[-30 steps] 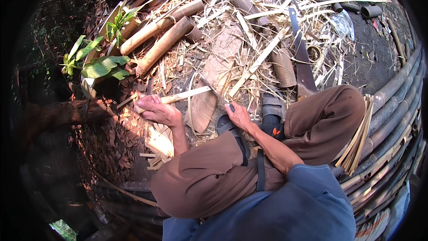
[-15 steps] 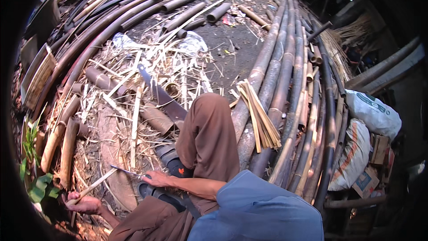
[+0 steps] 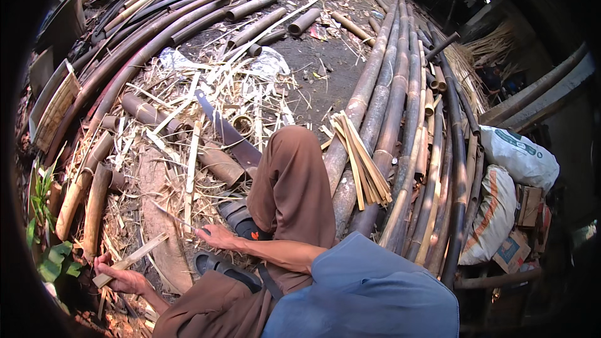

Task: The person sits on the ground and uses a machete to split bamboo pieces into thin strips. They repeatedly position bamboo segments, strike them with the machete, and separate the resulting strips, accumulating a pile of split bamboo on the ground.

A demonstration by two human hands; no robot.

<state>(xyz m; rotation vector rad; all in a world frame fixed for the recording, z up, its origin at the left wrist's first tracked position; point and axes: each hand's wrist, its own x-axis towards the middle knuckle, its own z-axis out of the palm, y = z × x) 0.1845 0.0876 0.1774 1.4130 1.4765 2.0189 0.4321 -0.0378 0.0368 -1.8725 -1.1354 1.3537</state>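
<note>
Bamboo slat (image 3: 130, 259), pale and flat: pinched in your left hand (image 3: 122, 277) at its near end, the free end angled up toward the blade, so it looks held out for trimming. Knife (image 3: 174, 217), thin and long: your right hand (image 3: 217, 236) is closed round its handle, tip pointing away from the grip over the worn chopping log (image 3: 156, 213). Split bamboo strips (image 3: 360, 163): stacked beyond your right knee on the long bamboo poles (image 3: 400, 106), well apart from either grip
</note>
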